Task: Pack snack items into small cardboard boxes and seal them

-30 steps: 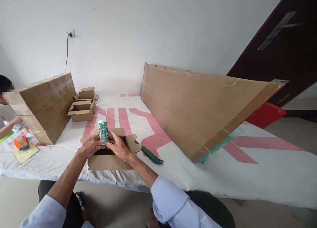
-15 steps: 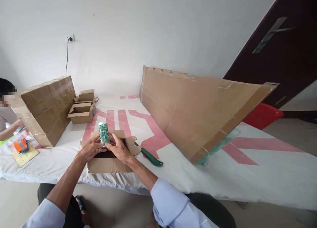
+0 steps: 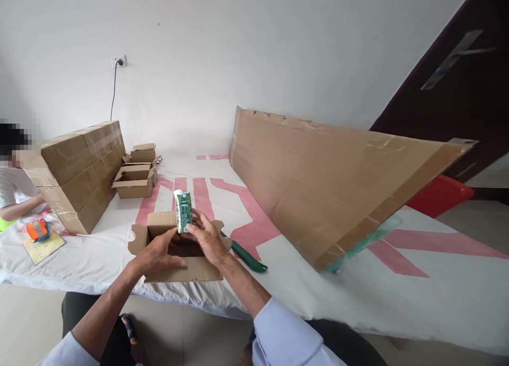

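The carton (image 3: 183, 212) is dark green with a fine white print and a white top. The small box (image 3: 175, 273) is plain brown. So is the long cardboard sheet (image 3: 318, 185), which is banded with shiny tape. The worktop (image 3: 397, 286) cover is white with broad pink-red stripes. The knife (image 3: 249, 258) handle is green, the tub (image 3: 437, 193) red, the sleeve (image 3: 286, 334) pale blue.

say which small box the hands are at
The open box at the near table edge, held by the left hand; the other two boxes sit farther back.
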Tool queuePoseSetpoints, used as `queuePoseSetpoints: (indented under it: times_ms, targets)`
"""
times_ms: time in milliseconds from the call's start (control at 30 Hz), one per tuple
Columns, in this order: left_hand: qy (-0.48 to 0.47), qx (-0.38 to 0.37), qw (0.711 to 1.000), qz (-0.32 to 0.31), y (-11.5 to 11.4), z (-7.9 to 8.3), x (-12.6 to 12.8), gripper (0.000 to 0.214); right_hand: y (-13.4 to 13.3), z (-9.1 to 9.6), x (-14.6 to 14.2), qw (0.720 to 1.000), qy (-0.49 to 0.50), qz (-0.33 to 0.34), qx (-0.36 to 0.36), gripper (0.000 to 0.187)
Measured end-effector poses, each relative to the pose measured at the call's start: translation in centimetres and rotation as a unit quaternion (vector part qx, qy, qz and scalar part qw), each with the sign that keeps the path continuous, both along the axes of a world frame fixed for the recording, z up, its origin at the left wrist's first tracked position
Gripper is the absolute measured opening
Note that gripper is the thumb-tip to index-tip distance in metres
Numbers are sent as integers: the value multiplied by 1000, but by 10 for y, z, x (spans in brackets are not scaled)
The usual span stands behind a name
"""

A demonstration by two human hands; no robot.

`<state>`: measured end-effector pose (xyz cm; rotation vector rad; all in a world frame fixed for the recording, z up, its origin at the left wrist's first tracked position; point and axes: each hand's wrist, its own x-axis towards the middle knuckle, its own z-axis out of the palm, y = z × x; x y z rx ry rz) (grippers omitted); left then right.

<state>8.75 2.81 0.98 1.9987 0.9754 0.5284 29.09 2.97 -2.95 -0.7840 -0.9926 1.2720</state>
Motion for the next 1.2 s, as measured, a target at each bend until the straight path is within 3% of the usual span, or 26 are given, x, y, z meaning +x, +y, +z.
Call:
queuePoseSetpoints:
  times_ms: [167, 267, 400, 567, 633, 800, 1000, 1200]
  targets:
    - [254, 83, 962, -60, -23, 11, 9, 10, 11, 7, 25, 999, -18, -27, 26, 67]
    - [337, 145, 929, -47, -30, 18, 6, 14, 19, 19, 42, 997, -48, -42, 54, 70]
    - [382, 195, 903, -34, -34, 22, -23, 17, 37, 32, 67, 991, -91, -62, 80, 74]
    - [366, 261, 893, -26, -40, 18, -80, 24, 84, 18, 77, 977, -188, -66, 69, 78]
    - [340, 292, 894, -16, -44, 15, -102, 26, 103, 2, 64, 964, -255, -39, 57, 76]
    - [306, 339, 889, 19, -53, 5, -141, 25, 138, -31, -1, 896, -437, 21, 75, 66]
    - [279, 355, 890, 58, -63, -8, -160, 29, 189, -39, -73, 864, -487, 53, 114, 62]
    - [253, 377, 889, 67, -72, -28, -172, 43, 240, -53, -101, 855, -503, 56, 115, 63]
